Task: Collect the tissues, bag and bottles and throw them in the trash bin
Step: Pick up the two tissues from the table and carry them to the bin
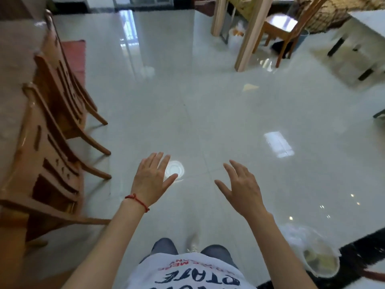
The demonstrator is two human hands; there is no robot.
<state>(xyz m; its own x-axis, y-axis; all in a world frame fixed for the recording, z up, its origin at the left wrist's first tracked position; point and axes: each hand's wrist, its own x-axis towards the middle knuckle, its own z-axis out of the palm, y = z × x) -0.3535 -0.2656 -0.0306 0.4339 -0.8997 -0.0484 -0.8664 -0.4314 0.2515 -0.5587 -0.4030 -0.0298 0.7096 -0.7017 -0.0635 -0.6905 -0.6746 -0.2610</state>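
Observation:
I look down at a glossy pale tiled floor. My left hand [152, 178], with a red string on its wrist, and my right hand [241, 188] are both held out in front of me, fingers spread, holding nothing. A pale folded tissue [250, 87] lies on the floor farther ahead. Something clear and shiny, maybe a bottle [265, 64], lies by a wooden table leg. A white bag [236, 37] sits behind that leg. A bin lined with a clear plastic bag [319, 262] stands at my lower right, on the edge of a dark rug.
Wooden chairs [56, 113] line a table on my left. At the back right stand a table leg [251, 36], a chair [285, 30], a teal bin [303, 37] and a white bench [362, 40]. A round white patch [176, 170], perhaps a lamp's reflection, shows under my left fingers.

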